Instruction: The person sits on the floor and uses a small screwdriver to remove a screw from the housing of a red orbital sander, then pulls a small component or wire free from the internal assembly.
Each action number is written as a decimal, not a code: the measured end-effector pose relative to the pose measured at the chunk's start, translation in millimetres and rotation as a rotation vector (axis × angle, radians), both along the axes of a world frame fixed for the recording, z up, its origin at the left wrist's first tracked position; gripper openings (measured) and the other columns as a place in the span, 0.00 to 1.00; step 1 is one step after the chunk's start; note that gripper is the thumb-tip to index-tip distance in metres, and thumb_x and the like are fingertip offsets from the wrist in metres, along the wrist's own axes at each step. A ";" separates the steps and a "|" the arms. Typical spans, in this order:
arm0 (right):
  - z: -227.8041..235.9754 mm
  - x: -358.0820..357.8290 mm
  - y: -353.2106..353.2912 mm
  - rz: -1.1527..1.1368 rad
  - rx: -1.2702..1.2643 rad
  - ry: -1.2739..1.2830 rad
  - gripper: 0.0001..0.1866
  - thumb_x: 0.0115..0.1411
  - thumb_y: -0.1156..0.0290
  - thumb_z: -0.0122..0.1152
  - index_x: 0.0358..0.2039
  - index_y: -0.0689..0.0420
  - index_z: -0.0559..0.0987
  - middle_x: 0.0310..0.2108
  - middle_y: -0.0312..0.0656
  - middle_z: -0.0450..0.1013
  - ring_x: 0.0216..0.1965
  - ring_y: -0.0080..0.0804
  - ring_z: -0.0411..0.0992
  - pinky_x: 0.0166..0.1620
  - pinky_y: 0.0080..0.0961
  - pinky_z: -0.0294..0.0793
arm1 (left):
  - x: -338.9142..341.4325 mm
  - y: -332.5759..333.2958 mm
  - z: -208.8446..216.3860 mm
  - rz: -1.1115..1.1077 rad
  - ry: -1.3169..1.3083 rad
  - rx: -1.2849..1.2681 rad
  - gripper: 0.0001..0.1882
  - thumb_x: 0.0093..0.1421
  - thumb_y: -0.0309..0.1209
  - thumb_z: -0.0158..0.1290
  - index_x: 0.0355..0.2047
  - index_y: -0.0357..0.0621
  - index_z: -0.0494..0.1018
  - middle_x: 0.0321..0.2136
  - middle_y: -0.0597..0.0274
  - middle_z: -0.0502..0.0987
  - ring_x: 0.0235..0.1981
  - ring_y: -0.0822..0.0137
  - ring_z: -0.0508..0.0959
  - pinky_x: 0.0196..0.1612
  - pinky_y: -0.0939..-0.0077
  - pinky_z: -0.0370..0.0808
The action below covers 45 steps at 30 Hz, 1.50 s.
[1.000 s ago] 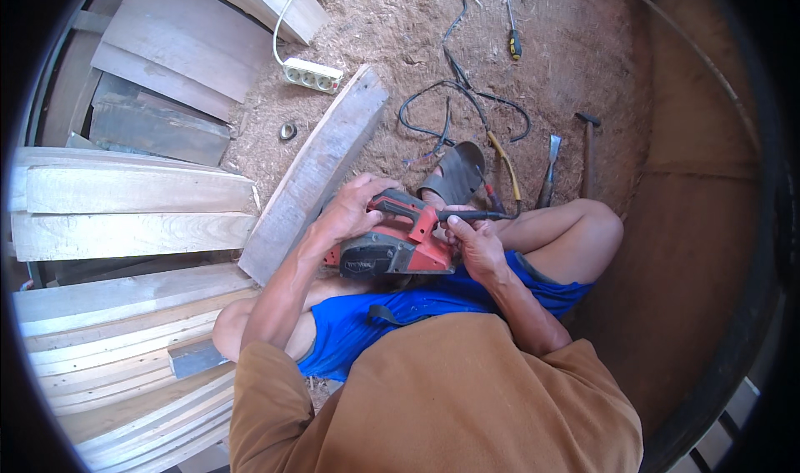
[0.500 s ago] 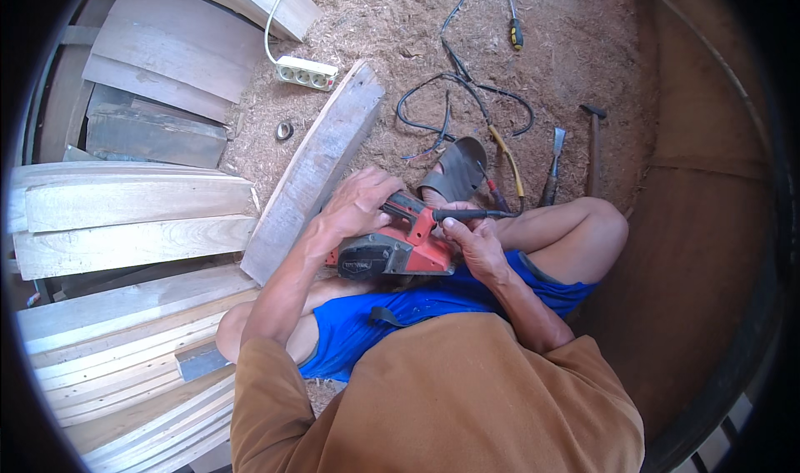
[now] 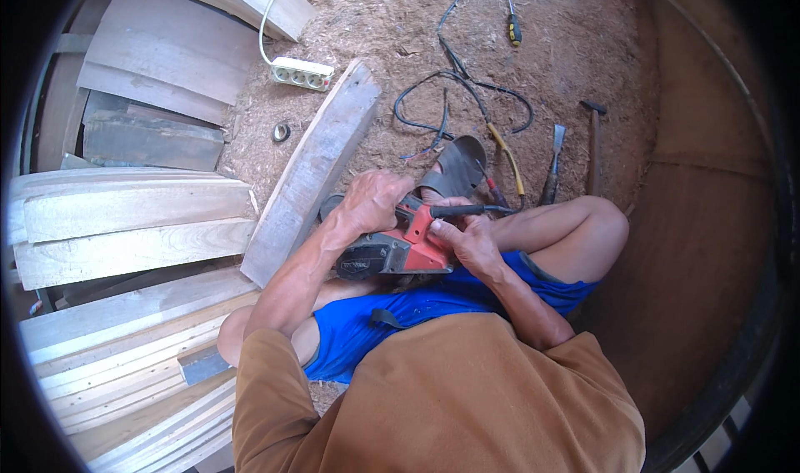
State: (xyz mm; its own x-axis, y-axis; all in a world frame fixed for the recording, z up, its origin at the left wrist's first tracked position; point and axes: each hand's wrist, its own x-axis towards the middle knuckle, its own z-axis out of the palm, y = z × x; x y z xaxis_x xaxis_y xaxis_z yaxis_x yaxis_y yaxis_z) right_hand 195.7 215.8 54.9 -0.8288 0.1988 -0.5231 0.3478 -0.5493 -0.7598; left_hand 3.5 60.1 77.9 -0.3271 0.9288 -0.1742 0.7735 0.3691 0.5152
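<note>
A red and black electric hand planer (image 3: 427, 250) lies across my lap, above the blue shorts. My left hand (image 3: 375, 202) is closed over the planer's black upper part, fingers curled and partly hidden. My right hand (image 3: 468, 241) grips the red rear end, its thumb on the housing, where a thick black cord sleeve (image 3: 458, 211) comes out. Just left of the planer, a long rough wooden beam (image 3: 312, 169) slants away from me. Beyond the tool is my foot in a dark sandal (image 3: 460, 166).
Stacked boards (image 3: 137, 202) fill the left side. On the sawdust floor lie a white power strip (image 3: 302, 74), a tape roll (image 3: 282, 132), a black cable (image 3: 454, 75), a screwdriver (image 3: 514, 31), a chisel (image 3: 553, 163) and a hammer (image 3: 594, 144). A brown curved panel (image 3: 675, 248) stands at right.
My left hand has shifted slightly right along the planer's top, its fingers curled more tightly. The right hand stays at the rear end, its thumb slightly lower.
</note>
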 end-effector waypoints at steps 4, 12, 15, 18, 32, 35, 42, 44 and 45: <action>-5.4 -1.7 -14.6 0.029 0.131 0.090 0.22 0.63 0.70 0.73 0.53 0.65 0.77 0.48 0.42 0.79 0.50 0.29 0.77 0.55 0.32 0.77 | -0.4 -2.9 -0.9 -0.017 0.007 0.113 0.17 0.41 0.21 0.63 0.33 0.44 0.73 0.28 0.54 0.79 0.39 0.45 0.82 0.41 0.50 0.78; 41.8 -21.3 -10.8 0.348 0.373 -0.084 0.30 0.61 0.70 0.73 0.60 0.67 0.72 0.51 0.45 0.78 0.52 0.31 0.75 0.57 0.32 0.75 | 9.8 -17.7 24.7 0.078 0.063 0.111 0.16 0.44 0.21 0.62 0.34 0.43 0.71 0.31 0.52 0.79 0.38 0.45 0.80 0.41 0.48 0.77; 35.1 -14.0 -9.1 0.357 0.570 0.001 0.31 0.61 0.70 0.74 0.61 0.67 0.73 0.51 0.47 0.78 0.54 0.33 0.75 0.57 0.33 0.76 | 3.2 -19.3 36.0 -0.014 0.004 0.096 0.16 0.46 0.23 0.64 0.35 0.43 0.71 0.31 0.52 0.78 0.39 0.45 0.80 0.42 0.49 0.77; 19.6 -4.6 -11.7 0.258 0.451 0.087 0.31 0.61 0.63 0.74 0.57 0.69 0.75 0.45 0.52 0.81 0.50 0.39 0.79 0.55 0.37 0.78 | -3.7 -14.2 46.0 -0.133 -0.146 0.011 0.21 0.44 0.23 0.65 0.39 0.41 0.71 0.30 0.51 0.77 0.37 0.43 0.79 0.39 0.49 0.76; 19.7 -12.9 -3.9 0.292 0.335 0.006 0.26 0.61 0.65 0.76 0.55 0.67 0.80 0.45 0.48 0.83 0.48 0.30 0.79 0.53 0.33 0.78 | 3.8 -17.2 34.5 -0.207 -0.023 0.112 0.31 0.47 0.26 0.66 0.54 0.42 0.72 0.37 0.50 0.75 0.42 0.44 0.79 0.44 0.50 0.76; 12.1 -14.7 -4.6 0.285 0.365 0.034 0.24 0.60 0.72 0.76 0.54 0.66 0.79 0.48 0.40 0.78 0.50 0.29 0.77 0.54 0.32 0.78 | 6.6 -14.4 39.0 -0.171 -0.027 0.103 0.32 0.47 0.25 0.65 0.55 0.43 0.72 0.36 0.50 0.75 0.42 0.44 0.78 0.45 0.50 0.76; 21.1 -18.9 -2.4 0.271 0.349 0.044 0.19 0.59 0.71 0.78 0.48 0.64 0.82 0.49 0.39 0.76 0.49 0.28 0.76 0.53 0.32 0.78 | 5.7 -14.2 38.0 -0.184 -0.023 0.113 0.32 0.47 0.25 0.64 0.55 0.45 0.73 0.36 0.51 0.75 0.41 0.45 0.78 0.43 0.51 0.76; 20.4 -19.2 0.0 0.283 0.304 0.043 0.19 0.58 0.70 0.78 0.47 0.63 0.83 0.48 0.38 0.75 0.48 0.27 0.75 0.52 0.31 0.77 | 4.0 -12.3 37.1 -0.194 -0.042 0.114 0.31 0.47 0.25 0.64 0.54 0.44 0.73 0.34 0.51 0.75 0.40 0.44 0.78 0.42 0.50 0.76; 19.2 -19.4 0.5 0.283 0.305 0.044 0.19 0.58 0.70 0.78 0.47 0.63 0.83 0.48 0.38 0.75 0.48 0.27 0.75 0.52 0.31 0.77 | 2.8 -12.3 34.9 -0.194 -0.040 0.114 0.31 0.47 0.25 0.64 0.54 0.44 0.73 0.34 0.51 0.75 0.40 0.44 0.78 0.42 0.50 0.76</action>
State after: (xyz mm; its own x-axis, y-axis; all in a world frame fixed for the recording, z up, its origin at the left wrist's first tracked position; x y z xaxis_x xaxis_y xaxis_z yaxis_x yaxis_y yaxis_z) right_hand 176.3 216.2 74.1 -0.8933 0.0999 -0.4382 0.4161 -0.1845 -0.8904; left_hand 6.3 47.8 112.8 -0.1357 0.9880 -0.0734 0.8021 0.1530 0.5772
